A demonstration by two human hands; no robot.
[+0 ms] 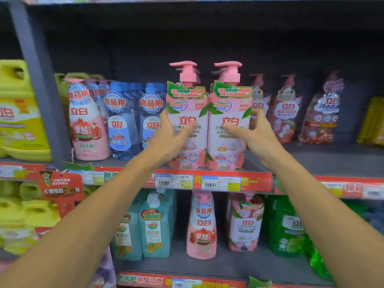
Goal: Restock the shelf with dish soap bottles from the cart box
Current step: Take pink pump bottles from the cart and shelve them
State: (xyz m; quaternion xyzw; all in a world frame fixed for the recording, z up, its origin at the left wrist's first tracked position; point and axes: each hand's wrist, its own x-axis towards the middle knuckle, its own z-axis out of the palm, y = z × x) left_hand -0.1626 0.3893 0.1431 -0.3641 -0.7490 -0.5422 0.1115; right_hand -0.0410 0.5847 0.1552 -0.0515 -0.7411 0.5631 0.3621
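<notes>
hands grip twin pink bottles: left hand point(172, 134) on left bottle point(187, 129), right hand point(252, 135) on right bottle point(229, 129), blue bottles point(124, 121) just beside.

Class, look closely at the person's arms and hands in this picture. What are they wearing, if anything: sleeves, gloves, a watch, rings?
Both forearms are bare as far as the picture shows: no sleeve reaches into view. The left hand and the right hand wear no gloves. No watch, bracelet or band shows at either wrist, and no rings are visible on the fingers that can be seen. The picture is slightly blurred, so very small marks cannot be ruled out.
</notes>
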